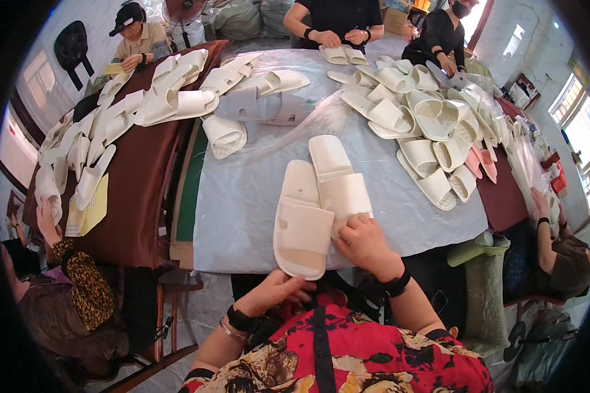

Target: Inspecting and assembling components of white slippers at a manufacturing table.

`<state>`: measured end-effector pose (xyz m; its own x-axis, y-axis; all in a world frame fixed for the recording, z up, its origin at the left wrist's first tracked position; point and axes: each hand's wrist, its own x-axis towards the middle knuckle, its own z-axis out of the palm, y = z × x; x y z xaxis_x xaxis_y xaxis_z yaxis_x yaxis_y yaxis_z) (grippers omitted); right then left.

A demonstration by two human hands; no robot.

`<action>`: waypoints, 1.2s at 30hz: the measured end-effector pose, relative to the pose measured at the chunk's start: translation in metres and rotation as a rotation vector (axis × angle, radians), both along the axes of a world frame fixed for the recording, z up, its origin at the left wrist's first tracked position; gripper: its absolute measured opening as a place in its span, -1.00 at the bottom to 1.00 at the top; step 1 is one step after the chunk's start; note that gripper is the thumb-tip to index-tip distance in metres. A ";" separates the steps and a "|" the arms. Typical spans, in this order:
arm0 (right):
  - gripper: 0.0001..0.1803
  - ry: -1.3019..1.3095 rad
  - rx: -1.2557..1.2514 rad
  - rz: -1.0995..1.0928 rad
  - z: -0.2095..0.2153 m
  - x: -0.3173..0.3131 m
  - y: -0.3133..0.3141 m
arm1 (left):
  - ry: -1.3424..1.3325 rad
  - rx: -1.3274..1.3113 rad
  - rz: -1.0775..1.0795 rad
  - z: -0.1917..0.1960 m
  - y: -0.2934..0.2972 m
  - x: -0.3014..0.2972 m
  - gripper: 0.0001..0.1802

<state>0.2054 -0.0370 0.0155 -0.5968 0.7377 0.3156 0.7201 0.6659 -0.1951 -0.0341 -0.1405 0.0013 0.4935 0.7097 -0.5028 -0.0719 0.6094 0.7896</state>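
Across the desk (229, 226) piles (432, 121) remain, one pair (303, 223) looks matched, right hand (368, 245) gripping a slipper (345, 196), left hand (275, 293) half-open.

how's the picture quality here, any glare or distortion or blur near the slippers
Head view: strong fisheye bend toward the black rim, table edges curving; head view: the right-hand window blown out almost white; head view: glossy streaks on the clear plastic behind the front cream slippers; head view: those slippers look reasonably sharp, no obvious motion blur.
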 end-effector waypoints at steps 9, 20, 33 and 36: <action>-0.81 -0.002 -0.032 0.050 0.005 0.013 0.001 | 0.191 0.343 0.098 0.022 0.015 -0.015 -0.72; -0.54 0.171 0.221 -0.010 0.010 0.002 0.063 | 0.898 1.278 -0.005 0.019 0.079 0.025 -0.10; -0.59 0.281 0.009 -0.102 0.001 0.050 0.098 | 0.882 1.289 0.208 0.005 0.085 0.023 -0.12; -0.59 -0.022 0.210 -0.255 -0.018 0.070 0.133 | 0.853 1.218 0.323 -0.009 0.082 0.023 -0.17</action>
<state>0.2751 0.0964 -0.0021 -0.4100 0.7845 0.4653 0.8712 0.4879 -0.0550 -0.0110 -0.0586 -0.0075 0.1141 0.9073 0.4047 0.6528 -0.3755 0.6579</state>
